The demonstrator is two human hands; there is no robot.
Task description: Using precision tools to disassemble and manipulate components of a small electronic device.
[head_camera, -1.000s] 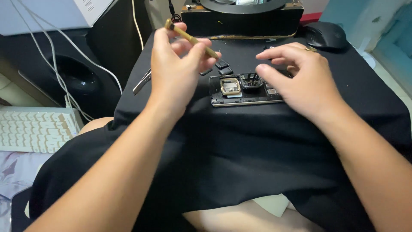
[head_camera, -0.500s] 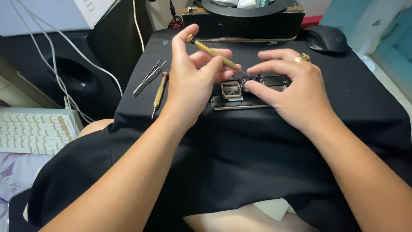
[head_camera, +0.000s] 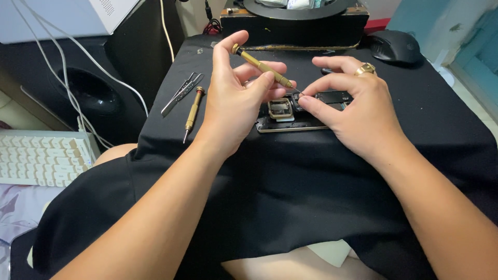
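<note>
**Brass screwdriver tip meeting an opened phone on the black cloth**

The left hand (head_camera: 233, 106) is pinching a slim brass screwdriver (head_camera: 262, 66) — its grip is closing around the shaft with thumb and fingers, the index finger resting on the capped end. The tool is slanting down toward the opened phone (head_camera: 290, 116), its fine tip reaching the upper edge of the phone, right beside the fingertips of the right hand (head_camera: 358, 116).

The right hand is resting on the phone's right half, covering most of it. Its thumb and forefinger are drawing close together at the screwdriver tip; whether they are holding anything small there cannot be told. A gold ring (head_camera: 365, 68) is sitting on one finger.

The phone is lying flat on a black cloth (head_camera: 290, 197) spread over the counter. Left of the phone, well apart, a second brass screwdriver (head_camera: 191, 114) and a pair of tweezers (head_camera: 181, 92) are lying side by side. Beyond the phone — toward the far right — a black mouse (head_camera: 395, 45) is sitting.
</note>
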